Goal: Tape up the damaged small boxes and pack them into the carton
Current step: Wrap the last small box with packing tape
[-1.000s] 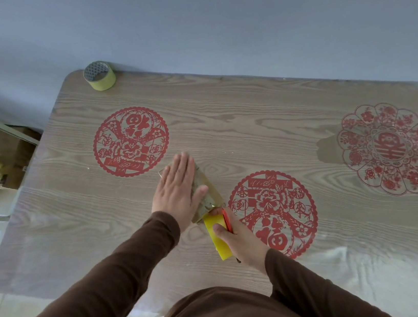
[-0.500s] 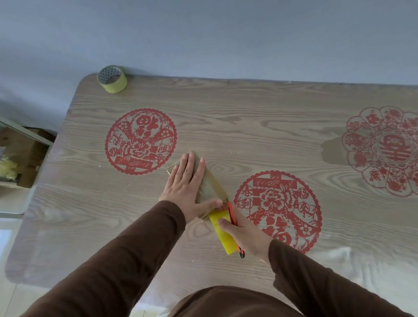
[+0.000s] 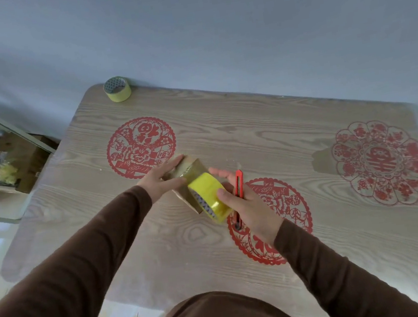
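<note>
Your left grip (image 3: 162,177) lies flat on the small box (image 3: 190,169), fingers straight; right grip (image 3: 246,204) clasps tape roll (image 3: 207,196) and utility knife (image 3: 238,181). Pull tape taut, press firmly.

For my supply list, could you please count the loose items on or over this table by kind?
Tape rolls: 2 (held roll, corner roll)
Small boxes: 1
Knives: 1
Total: 4

Probably a home: wooden table (image 3: 279,132) with red paper-cut decorations (image 3: 141,147).
</note>
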`<control>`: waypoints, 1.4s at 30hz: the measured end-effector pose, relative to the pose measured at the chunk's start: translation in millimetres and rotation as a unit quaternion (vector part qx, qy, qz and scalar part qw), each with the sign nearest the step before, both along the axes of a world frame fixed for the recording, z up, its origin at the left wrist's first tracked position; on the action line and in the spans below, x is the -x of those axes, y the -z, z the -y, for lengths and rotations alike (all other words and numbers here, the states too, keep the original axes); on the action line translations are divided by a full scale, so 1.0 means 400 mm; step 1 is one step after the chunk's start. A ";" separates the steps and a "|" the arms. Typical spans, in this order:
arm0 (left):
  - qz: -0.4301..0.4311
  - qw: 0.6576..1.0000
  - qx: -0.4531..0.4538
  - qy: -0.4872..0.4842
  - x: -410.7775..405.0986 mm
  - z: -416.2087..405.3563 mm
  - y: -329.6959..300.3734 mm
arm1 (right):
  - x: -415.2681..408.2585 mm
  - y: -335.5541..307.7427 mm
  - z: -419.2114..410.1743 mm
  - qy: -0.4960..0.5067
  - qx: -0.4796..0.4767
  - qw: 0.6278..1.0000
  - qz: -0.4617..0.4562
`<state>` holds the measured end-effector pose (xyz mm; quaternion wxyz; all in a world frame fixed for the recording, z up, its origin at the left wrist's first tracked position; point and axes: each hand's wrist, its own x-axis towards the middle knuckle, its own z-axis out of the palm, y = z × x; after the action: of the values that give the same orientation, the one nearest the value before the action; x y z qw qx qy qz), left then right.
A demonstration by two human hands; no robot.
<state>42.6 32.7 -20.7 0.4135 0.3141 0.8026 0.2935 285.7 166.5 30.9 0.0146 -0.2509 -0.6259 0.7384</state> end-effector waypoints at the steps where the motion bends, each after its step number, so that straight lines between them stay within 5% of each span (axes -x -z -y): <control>1: 0.060 0.997 -0.021 -0.036 0.003 0.002 -0.001 | 0.012 -0.020 -0.005 -0.006 -0.016 1.000 -0.019; 4: 0.125 0.979 -0.024 -0.159 0.002 0.003 0.017 | 0.068 -0.041 -0.002 -0.044 -0.091 0.994 -0.034; 8: -0.115 0.964 -0.109 -0.215 -0.010 0.006 0.023 | 0.150 -0.039 0.002 -0.027 -0.142 0.989 -0.029; 12: -0.260 0.954 -0.142 -0.056 -0.055 0.033 0.023 | 0.226 -0.042 -0.008 -0.009 -0.132 0.991 -0.014; 17: -0.288 0.957 -0.021 0.013 -0.034 0.024 0.043 | 0.275 -0.060 -0.022 -0.053 -0.117 0.992 -0.011; 21: -0.271 0.957 -0.077 -0.065 -0.032 0.020 0.062 | 0.269 -0.052 -0.022 -0.089 -0.159 0.983 0.001; 27: -0.275 0.956 -0.093 -0.048 -0.023 0.043 0.072 | 0.110 -0.069 0.006 -0.053 -0.181 0.981 -0.037; 42: -0.241 0.970 -0.039 -0.017 -0.027 0.020 0.035 | 0.076 0.140 0.012 -0.156 -0.337 0.911 0.178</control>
<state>53.2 24.7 -34.7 0.1902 0.3778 0.8719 0.2467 255.3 161.8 -24.9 -0.1285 -0.2571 -0.8610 0.4196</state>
